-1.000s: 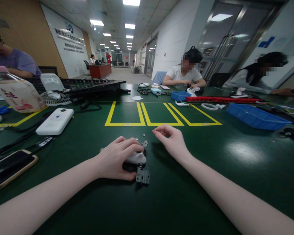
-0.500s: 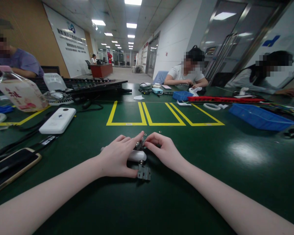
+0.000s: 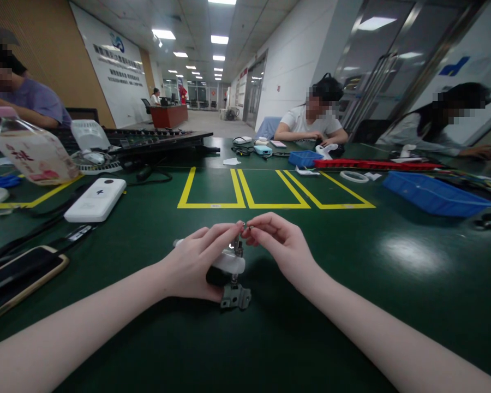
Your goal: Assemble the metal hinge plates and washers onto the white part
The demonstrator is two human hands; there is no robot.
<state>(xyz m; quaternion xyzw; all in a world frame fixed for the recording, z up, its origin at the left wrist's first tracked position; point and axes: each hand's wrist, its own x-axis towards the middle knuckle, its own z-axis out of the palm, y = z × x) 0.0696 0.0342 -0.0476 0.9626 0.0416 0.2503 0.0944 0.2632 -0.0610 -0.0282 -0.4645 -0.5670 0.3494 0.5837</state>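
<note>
My left hand (image 3: pixel 196 265) is wrapped over a small white plastic part (image 3: pixel 228 262) on the green table (image 3: pixel 270 338). A grey metal hinge bracket (image 3: pixel 235 296) sticks out at that part's near end, and a thin metal pin rises from its top. My right hand (image 3: pixel 280 245) is pinched at the tip of that pin, fingertips meeting my left index finger. What the pinch holds is too small to make out.
Left of me lie a white power bank (image 3: pixel 96 200), a phone (image 3: pixel 18 278), cables, a bottle (image 3: pixel 30 153) and a keyboard (image 3: pixel 155 141). Yellow tape boxes (image 3: pixel 245 191) mark the table ahead. A blue tray (image 3: pixel 431 195) sits at right. Other people sit around the table.
My right hand came in from the right to the pin on the white part, and the pinch has since risen slightly. The left hand stayed on the part.
</note>
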